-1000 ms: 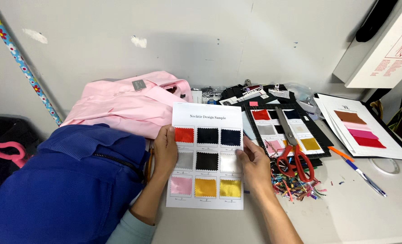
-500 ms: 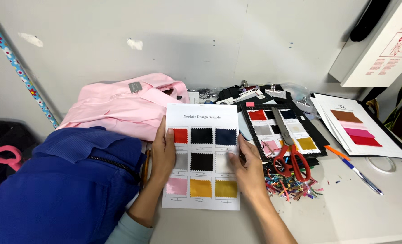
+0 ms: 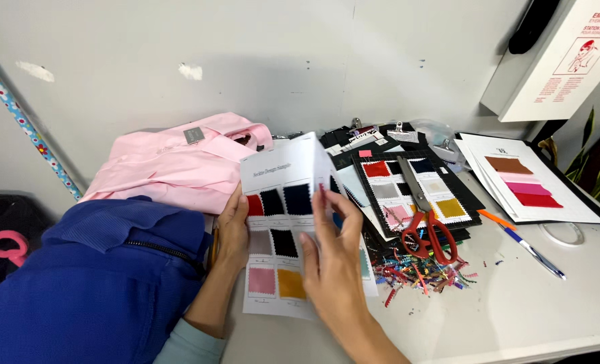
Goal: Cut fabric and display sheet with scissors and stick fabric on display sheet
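Centre of frame: white fabric swatch card (image 3: 279, 236) lifted partly off the counter (image 3: 516, 317), right edge folding over toward the left.
Left hand (image 3: 232, 226) gripping the card's left edge — thumb on the front face beside the red swatch, fingers behind, closed on the sheet.
Right hand (image 3: 333, 253) at the card's right side, fingers extended upward and loosely spread, fingertips at the folded edge; full pinch not clearly visible, but in contact with the paper.
Swatches visible on card: red, black, navy in top row; grey and black in middle; pink and mustard below.
Left of the card: blue garment (image 3: 91, 283) in lower left, pink shirt (image 3: 178, 165) above it against the wall.
Right of the card: black swatch board (image 3: 414, 189) with red-handled scissors (image 3: 424, 226) lying across it — coloured fabric scraps (image 3: 418, 273) just below.
Far right: clipboard sheet with brown, pink and red swatches (image 3: 529, 182), blue pen (image 3: 532, 251) near its lower edge.
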